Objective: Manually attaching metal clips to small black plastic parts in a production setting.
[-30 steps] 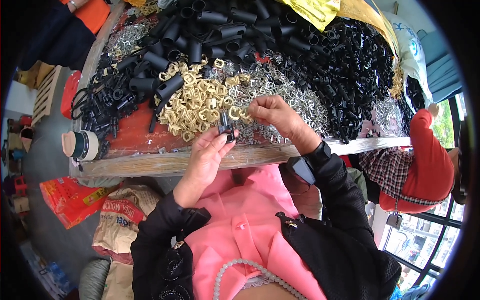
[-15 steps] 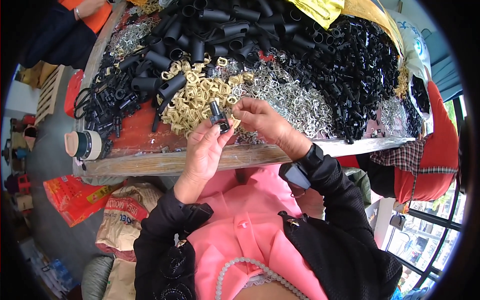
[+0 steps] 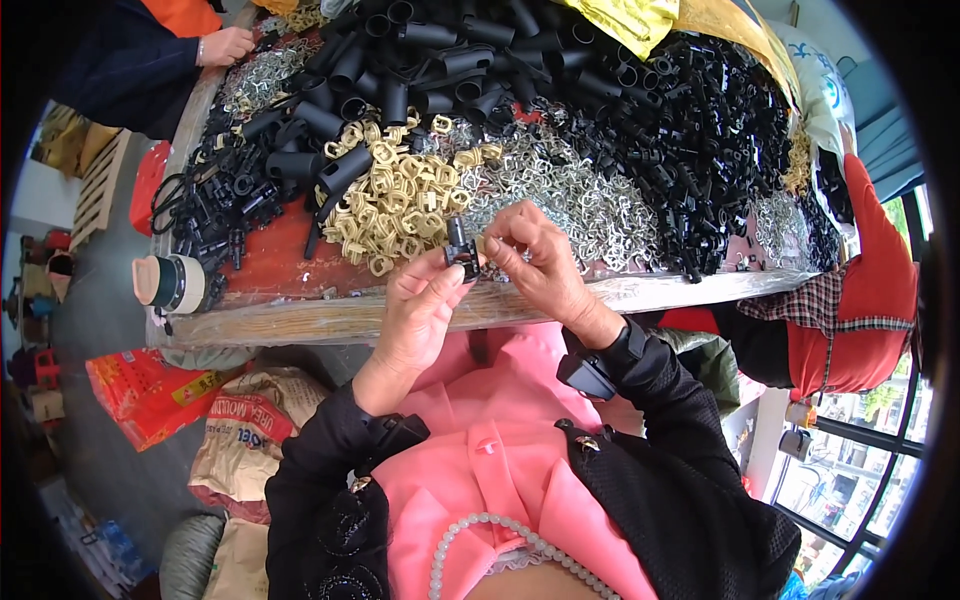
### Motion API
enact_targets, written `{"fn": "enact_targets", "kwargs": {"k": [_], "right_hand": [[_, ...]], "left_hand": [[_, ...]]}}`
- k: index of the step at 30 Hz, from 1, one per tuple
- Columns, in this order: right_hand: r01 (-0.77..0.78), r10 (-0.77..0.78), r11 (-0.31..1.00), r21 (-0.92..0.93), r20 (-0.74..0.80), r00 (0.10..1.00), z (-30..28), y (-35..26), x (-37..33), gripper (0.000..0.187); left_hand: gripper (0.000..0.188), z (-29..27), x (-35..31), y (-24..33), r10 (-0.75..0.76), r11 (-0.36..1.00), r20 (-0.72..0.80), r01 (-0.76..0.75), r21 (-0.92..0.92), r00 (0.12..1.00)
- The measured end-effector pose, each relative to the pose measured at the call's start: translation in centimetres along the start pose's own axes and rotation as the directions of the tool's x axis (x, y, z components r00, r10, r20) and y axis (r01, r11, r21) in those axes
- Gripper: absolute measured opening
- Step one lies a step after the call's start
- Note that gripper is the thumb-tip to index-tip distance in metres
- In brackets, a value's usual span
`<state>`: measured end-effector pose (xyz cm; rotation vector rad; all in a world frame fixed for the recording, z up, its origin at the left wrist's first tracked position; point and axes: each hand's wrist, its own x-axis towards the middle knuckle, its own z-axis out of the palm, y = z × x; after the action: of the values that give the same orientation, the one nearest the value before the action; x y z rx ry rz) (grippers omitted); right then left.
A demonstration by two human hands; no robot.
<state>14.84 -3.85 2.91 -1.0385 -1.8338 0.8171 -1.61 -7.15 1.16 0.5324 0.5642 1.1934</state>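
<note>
Head view: L hand (image 3: 420,308) pinches blk fitting (image 3: 459,238), held just above table (image 3: 290,326) front edge. R hand (image 3: 546,268) fingertips bunched beside it; can't tell if gripping anything. R hand hides bit of silver clips (image 3: 570,185). Cream clips (image 3: 395,195) just beyond L hand, blk tubes (image 3: 440,60) behind. Small blk parts (image 3: 715,150) to R, under yellow bag (image 3: 635,22) & orange sheet (image 3: 730,35). White roll (image 3: 190,284) at L corner; co-worker's hand (image 3: 226,46) far L.
</note>
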Motion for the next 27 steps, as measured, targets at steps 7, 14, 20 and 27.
{"fn": "enact_targets", "kwargs": {"k": [7,14,20,27], "right_hand": [[-0.073,0.059,0.954,0.290,0.055,0.997,-2.9,-1.8,-0.5,0.011],[0.098,-0.119,0.978,0.183,0.111,0.987,-2.3,-2.3,-1.1,0.010],[-0.023,-0.019,0.945,0.327,0.125,0.992,-1.5,-1.3,-2.0,0.011],[-0.200,0.225,0.891,0.408,-0.012,0.974,-0.7,-0.4,-2.2,0.015]], "left_hand": [[0.021,0.6,-1.1,-0.1,-0.159,0.987,0.026,0.160,-0.028,0.987],[0.024,1.0,-1.5,-0.4,-0.249,0.966,0.083,0.254,-0.055,0.965],[0.024,1.2,-1.4,-0.6,-0.277,0.958,0.051,0.280,-0.057,0.959],[0.023,1.5,-0.1,-0.7,-0.326,0.945,0.018,0.326,-0.004,0.945]]}}
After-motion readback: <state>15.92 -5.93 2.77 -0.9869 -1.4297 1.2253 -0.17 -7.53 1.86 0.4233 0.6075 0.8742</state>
